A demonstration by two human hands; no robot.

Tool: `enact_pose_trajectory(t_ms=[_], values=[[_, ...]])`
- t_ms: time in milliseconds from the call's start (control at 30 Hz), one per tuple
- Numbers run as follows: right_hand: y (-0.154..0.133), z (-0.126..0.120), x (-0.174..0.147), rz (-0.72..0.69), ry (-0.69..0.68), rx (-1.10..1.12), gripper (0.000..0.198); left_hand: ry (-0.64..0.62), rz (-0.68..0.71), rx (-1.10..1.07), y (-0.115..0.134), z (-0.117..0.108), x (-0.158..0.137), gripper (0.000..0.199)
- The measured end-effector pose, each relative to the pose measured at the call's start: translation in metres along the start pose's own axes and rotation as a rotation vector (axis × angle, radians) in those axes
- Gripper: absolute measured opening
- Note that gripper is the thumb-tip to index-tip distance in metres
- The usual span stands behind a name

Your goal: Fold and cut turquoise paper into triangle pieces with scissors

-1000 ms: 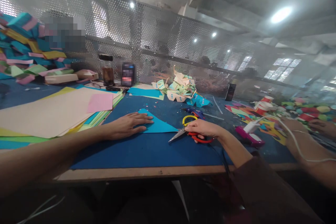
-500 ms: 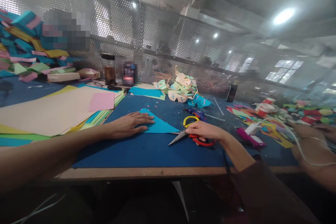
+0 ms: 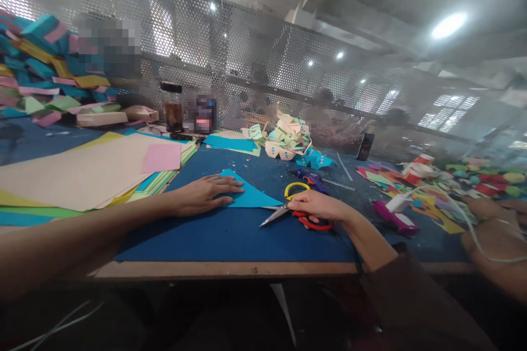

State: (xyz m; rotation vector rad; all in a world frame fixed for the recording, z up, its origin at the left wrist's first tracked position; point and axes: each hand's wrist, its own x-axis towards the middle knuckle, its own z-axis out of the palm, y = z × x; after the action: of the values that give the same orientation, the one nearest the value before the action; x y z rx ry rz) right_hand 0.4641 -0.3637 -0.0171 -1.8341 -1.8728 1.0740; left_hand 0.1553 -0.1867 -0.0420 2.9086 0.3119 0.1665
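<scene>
A blue triangle of paper (image 3: 249, 193), seemingly folded, lies on the dark blue tabletop. My left hand (image 3: 206, 193) rests flat on its left part, fingers stretched out. At the triangle's right tip, my right hand (image 3: 317, 205) is closed around a pair of scissors (image 3: 296, 191) with one yellow and one red handle loop. The blades are apart: one lies along the paper's lower edge near the tip, partly hidden by it, and the other points down-left over the tabletop.
Left, a stack of coloured sheets (image 3: 82, 170) carries a pink square (image 3: 161, 158). Behind are a jar (image 3: 172, 108), a phone (image 3: 205, 114), and cut paper pieces (image 3: 284, 134). Right are a glue gun (image 3: 308, 176), a purple power strip (image 3: 395, 219), paper scraps (image 3: 432, 208) and another person's arm (image 3: 494, 236).
The scissors in my right hand have shifted slightly left along the triangle's lower edge. My left hand stays flat on the paper.
</scene>
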Motion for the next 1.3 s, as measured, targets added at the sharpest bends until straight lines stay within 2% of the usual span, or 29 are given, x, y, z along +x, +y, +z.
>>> enact_pose_trajectory(t_ms=[300,400,567,767,967,1300], values=[[-0.010,0.008,0.016,-0.013,0.014,-0.046,0.051,0.001,-0.002,-0.006,0.000,0.000,0.000,0.051],[-0.010,0.009,0.014,-0.047,0.012,-0.049,0.049,0.012,0.011,-0.016,0.001,-0.001,-0.001,0.051],[-0.008,0.010,0.010,-0.022,0.034,-0.072,0.045,0.011,0.007,-0.032,0.003,-0.001,-0.001,0.049],[-0.005,0.011,0.012,-0.025,0.015,-0.025,0.043,0.038,0.011,-0.097,-0.015,-0.001,-0.002,0.048],[-0.004,0.012,0.014,-0.013,0.014,-0.032,0.045,0.081,-0.024,-0.019,-0.035,-0.001,-0.006,0.048],[-0.020,0.022,0.022,-0.012,0.052,-0.079,0.044,0.105,-0.015,0.006,-0.031,0.001,-0.005,0.044]])
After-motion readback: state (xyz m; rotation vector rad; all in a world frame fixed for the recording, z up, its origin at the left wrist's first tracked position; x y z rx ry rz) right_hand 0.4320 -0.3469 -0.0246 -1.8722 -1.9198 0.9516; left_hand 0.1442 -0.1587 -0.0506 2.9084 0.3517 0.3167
